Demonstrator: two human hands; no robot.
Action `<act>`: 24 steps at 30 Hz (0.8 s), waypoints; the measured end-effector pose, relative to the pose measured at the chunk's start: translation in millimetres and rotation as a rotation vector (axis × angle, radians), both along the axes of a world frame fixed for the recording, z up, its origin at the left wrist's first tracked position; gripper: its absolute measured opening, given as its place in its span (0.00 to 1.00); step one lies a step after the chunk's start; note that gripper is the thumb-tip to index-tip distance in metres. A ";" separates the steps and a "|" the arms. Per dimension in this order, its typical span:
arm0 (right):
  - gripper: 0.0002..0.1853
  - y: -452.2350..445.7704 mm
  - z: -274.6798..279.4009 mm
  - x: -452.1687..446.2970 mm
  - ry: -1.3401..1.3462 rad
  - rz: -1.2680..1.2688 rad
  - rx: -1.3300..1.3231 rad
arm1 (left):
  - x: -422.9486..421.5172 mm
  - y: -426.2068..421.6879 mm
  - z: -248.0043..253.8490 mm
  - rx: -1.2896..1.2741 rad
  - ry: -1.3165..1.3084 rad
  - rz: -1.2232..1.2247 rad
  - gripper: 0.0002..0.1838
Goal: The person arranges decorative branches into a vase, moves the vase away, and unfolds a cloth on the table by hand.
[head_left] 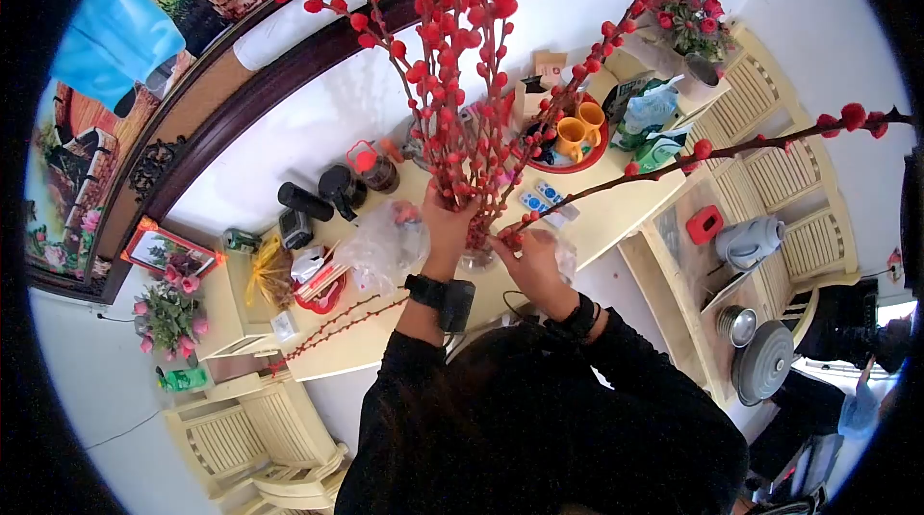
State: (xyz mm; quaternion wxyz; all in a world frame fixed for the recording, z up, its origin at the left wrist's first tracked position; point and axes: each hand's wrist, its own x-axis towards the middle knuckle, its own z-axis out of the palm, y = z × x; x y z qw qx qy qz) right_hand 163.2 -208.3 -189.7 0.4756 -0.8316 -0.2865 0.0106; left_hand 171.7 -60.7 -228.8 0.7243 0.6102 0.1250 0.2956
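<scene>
Tall branches with red berry-like pompoms [450,82] rise in a bundle from the table. My left hand [449,226] is closed around their lower stems. Just to its right, my right hand [531,265] pinches the low end of a single red-pompom branch [712,153], which slants far out to the right. Beneath the hands, part of a clear glass vase [476,260] shows at the foot of the stems; the hands hide most of it. Two thin red-budded twigs [337,330] lie on the table left of my left wrist.
On the cream table [385,347] stand a red tray [568,167] with orange mugs [571,137], a clear plastic bag [380,250], dark jars and a red basket [322,298]. Flower pots stand at both ends. A lower table on the right bears a kettle [751,244] and a lidded pot [763,361].
</scene>
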 end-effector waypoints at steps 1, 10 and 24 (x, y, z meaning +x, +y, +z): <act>0.12 1.9 3.2 0.2 -0.013 -0.016 0.014 | -0.7 0.7 -2.2 0.040 0.022 -0.006 0.27; 0.11 -8.1 -14.6 2.2 0.123 -0.103 0.062 | -14.9 16.1 36.5 0.331 0.161 -0.490 0.48; 0.07 -36.6 10.8 0.2 0.182 0.060 -0.015 | -13.8 14.3 32.4 0.057 0.171 -0.266 0.25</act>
